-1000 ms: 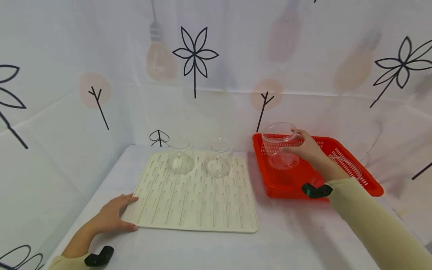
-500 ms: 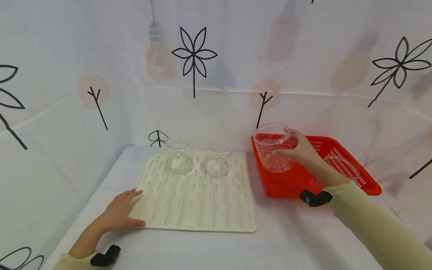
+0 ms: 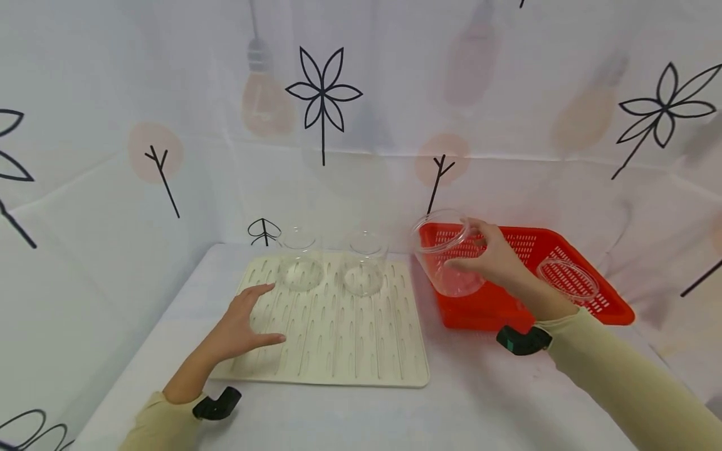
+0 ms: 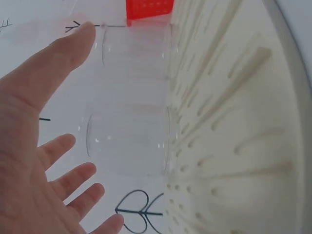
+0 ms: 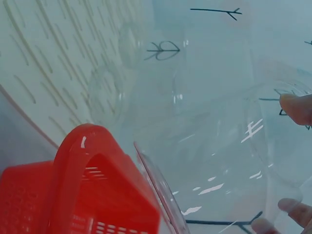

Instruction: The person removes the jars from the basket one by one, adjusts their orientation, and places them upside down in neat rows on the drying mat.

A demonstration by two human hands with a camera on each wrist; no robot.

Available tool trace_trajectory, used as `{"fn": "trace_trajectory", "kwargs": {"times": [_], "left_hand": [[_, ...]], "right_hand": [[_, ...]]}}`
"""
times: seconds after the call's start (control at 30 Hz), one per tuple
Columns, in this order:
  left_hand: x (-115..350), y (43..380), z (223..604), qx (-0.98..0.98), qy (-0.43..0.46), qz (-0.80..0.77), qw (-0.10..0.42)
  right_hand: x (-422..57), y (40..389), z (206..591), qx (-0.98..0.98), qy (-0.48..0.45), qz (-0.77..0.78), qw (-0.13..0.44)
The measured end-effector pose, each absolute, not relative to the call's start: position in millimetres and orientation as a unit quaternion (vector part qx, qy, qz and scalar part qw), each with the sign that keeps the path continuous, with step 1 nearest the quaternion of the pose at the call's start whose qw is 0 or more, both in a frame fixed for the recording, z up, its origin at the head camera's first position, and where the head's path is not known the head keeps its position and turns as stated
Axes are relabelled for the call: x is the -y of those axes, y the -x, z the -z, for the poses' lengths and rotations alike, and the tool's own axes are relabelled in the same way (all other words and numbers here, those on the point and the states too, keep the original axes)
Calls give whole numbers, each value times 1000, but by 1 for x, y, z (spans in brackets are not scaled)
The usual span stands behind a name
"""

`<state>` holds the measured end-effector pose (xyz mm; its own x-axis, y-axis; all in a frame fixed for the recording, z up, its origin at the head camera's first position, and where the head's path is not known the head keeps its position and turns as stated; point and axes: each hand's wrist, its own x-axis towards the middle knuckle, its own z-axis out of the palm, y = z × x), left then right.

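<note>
My right hand [image 3: 489, 254] grips a clear plastic container [image 3: 451, 266] by its side, tilted with its wide rim up, over the left end of the red basket [image 3: 612, 310]. In the right wrist view, fingertips [image 5: 297, 108] press on the see-through wall. My left hand [image 3: 237, 326] holds nothing; thumb and fingers are spread apart above the left part of the cream ribbed mat [image 3: 338, 351]. Toward the back of that mat stand two more clear containers, a left one [image 3: 301, 266] and a right one [image 3: 365, 270], their wider ends apparently down.
Inside the basket lies a clear round rim or lid [image 3: 570, 279]; other clear pieces there are hard to make out. Mat and basket rest side by side on a white-covered table [image 3: 316, 416]. A patterned white cloth [image 3: 372, 188] hangs close behind them.
My right hand has carried the container left and slightly down toward the basket's left rim, tilting it. My left hand has left the mat's left edge and moved right and up over the mat.
</note>
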<state>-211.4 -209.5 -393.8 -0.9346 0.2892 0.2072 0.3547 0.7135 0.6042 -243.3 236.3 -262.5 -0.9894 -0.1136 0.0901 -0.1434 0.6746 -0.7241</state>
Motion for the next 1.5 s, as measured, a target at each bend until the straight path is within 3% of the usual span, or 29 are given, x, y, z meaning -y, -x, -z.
{"fn": "trace_trajectory", "kwargs": {"times": [0.77, 1.5], "left_hand": [[132, 230, 369, 892, 225, 386, 65], [90, 239, 342, 870, 274, 401, 80]], "right_hand": [[-208, 230, 270, 923, -119, -365, 28], [-178, 226, 288, 926, -195, -317, 63]]}}
